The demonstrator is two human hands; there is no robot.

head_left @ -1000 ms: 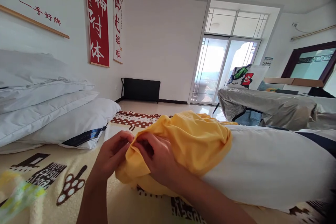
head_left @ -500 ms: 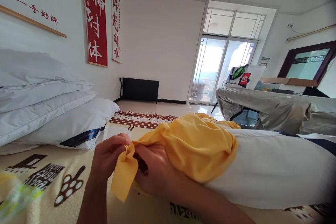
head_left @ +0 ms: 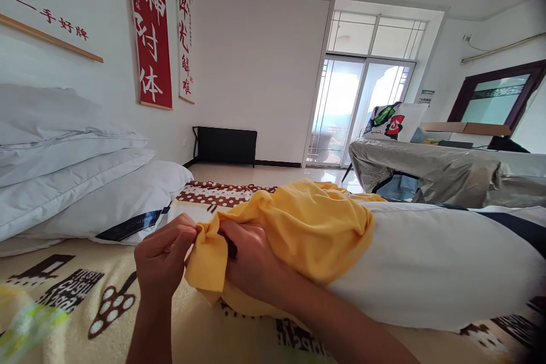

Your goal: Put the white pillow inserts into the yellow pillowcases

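A yellow pillowcase point(head_left: 315, 227) covers the left end of a white pillow point(head_left: 418, 261) lying on its side in front of me. My left hand point(head_left: 164, 253) pinches the pillowcase's edge at its left end, fingers closed. Close beside it, my right hand point(head_left: 251, 261) is closed on the bunched cloth. Between the two hands a flap of the yellow cloth hangs down. The pillow's right part is bare, with a dark blue band along its upper edge. Some of my right fingers are hidden by the cloth.
Several white pillows point(head_left: 77, 176) are stacked at the left on a cream patterned blanket point(head_left: 81, 307). Behind stands a folded black panel point(head_left: 226, 145) against the wall. A table under grey plastic point(head_left: 426, 173), bearing a bag point(head_left: 394, 122) and boxes, is at the right.
My left hand has shifted slightly left and pulls the pillowcase edge outward. The hanging flap is wider and shorter, and the pillow's bare part has moved slightly left.
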